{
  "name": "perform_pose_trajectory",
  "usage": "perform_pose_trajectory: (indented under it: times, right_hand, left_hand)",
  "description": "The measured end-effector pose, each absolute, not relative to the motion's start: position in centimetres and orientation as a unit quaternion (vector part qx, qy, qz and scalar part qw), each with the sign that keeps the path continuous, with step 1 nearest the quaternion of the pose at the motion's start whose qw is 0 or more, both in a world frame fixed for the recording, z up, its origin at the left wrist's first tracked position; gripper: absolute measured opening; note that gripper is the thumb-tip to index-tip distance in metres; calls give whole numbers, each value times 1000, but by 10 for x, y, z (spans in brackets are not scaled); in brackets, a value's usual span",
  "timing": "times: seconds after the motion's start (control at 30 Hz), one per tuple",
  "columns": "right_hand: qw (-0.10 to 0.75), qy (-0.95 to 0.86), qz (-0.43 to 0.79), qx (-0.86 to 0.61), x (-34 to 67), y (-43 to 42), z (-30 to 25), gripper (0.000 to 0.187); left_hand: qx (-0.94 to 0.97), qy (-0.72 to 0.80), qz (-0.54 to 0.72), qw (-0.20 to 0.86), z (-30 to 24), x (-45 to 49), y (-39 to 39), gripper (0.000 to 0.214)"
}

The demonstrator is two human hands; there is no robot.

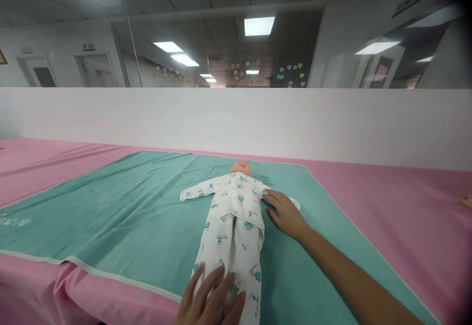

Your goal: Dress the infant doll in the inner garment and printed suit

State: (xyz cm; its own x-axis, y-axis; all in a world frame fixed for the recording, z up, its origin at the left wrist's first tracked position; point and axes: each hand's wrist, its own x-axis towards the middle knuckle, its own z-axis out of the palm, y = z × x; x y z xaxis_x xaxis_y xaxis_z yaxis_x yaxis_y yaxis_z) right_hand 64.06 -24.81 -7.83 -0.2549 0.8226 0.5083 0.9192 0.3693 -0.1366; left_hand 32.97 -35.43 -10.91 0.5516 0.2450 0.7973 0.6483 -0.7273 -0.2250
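Note:
A baby doll (241, 167) lies on its back with its head away from me and both arms spread. It wears a white printed pajama top (238, 197) and matching pants (221, 246). My left hand (212, 295) rests over the lower legs of the pants, its fingers spread. Beside the doll's torso, my right hand (285, 212) has its fingertips at the sleeve on the right, fingers stretched out. It covers part of that sleeve. The doll's feet are out of view.
Under the doll is a green blanket (147, 217) with a white edge, laid over a pink cover (387, 207). A low white wall (221, 118) runs behind, with a window or mirror above it. A small part of a hand or doll (467, 201) shows at the right edge.

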Motion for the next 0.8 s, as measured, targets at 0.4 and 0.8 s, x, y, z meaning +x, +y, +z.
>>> perform_pose_trajectory:
  times: [0.4,0.8]
  right_hand:
    - [260,-729,-4,-634,639,-230,-102,33]
    - [151,-688,34,-709,669,-229,-105,52]
  left_hand:
    - [-861,-198,-382,272,-80,349,-326,22]
    - [-909,-140,-337,200,-87,358,-312,25]
